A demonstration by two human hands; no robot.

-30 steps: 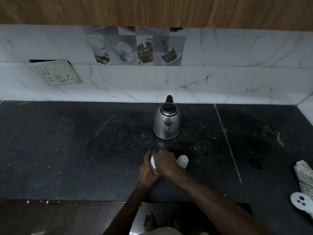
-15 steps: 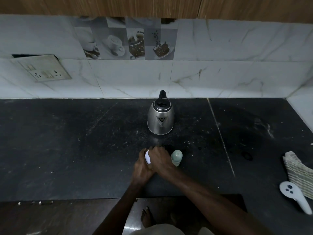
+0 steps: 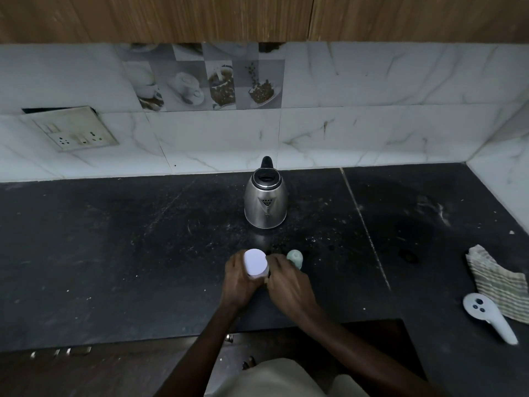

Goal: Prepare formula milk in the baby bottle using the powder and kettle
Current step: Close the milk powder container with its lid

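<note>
A person stood at a dark stone worktop, both bare hands close together near its front edge. The left hand was wrapped around a small container with a white lid, most likely the formula powder, holding it firmly. The right hand lay just beside that grip, fingers curled loosely toward the container; whether it pinched anything could not be told.

Half a second earlier the right hand had covered the top of the container. Now it had slid off to the side, and the white lid showed fully, still seated on the container. That suggested the lid was being worked loose but was not yet off, so no powder had been taken.

Just beyond the right hand, touching or nearly touching its fingertips, stood the pale green baby bottle. Farther beyond the grip, toward the tiled wall, sat the steel kettle, upright, its spout facing the person. Well off to the right of the hands lay a striped cloth and a white handled object.
</note>
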